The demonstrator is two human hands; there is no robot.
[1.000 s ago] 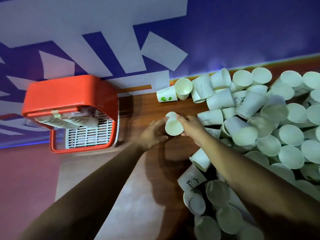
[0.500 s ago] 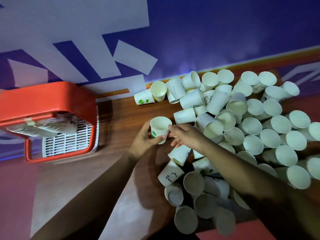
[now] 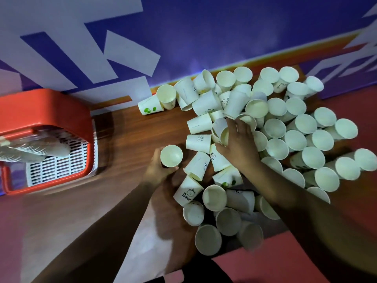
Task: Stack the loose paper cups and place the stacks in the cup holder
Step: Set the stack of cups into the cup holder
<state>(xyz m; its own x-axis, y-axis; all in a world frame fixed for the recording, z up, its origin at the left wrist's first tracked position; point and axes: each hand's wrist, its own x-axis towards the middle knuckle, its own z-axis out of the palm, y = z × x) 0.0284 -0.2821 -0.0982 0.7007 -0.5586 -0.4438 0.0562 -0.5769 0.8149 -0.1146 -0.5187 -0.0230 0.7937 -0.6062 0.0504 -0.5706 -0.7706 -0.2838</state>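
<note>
A big pile of white paper cups (image 3: pixel 275 127) covers the right half of the wooden table (image 3: pixel 126 135). My left hand (image 3: pixel 157 170) grips an upright cup (image 3: pixel 171 156), mouth up, just left of the pile. My right hand (image 3: pixel 238 144) reaches into the pile, and its fingers close around a tilted cup (image 3: pixel 221 131) at the pile's left edge. The red cup holder basket (image 3: pixel 40 111) stands at the far left, with stacked cups (image 3: pixel 34 150) lying inside it on a white grille.
A blue and white wall (image 3: pixel 183 37) runs along the table's far side. Cups lie close to the near table edge (image 3: pixel 208 240). Bare wood separates the basket from the pile.
My right hand let go of the cup both hands held and moved right into the pile onto another cup. My left hand kept the first cup. The view shifted right.
</note>
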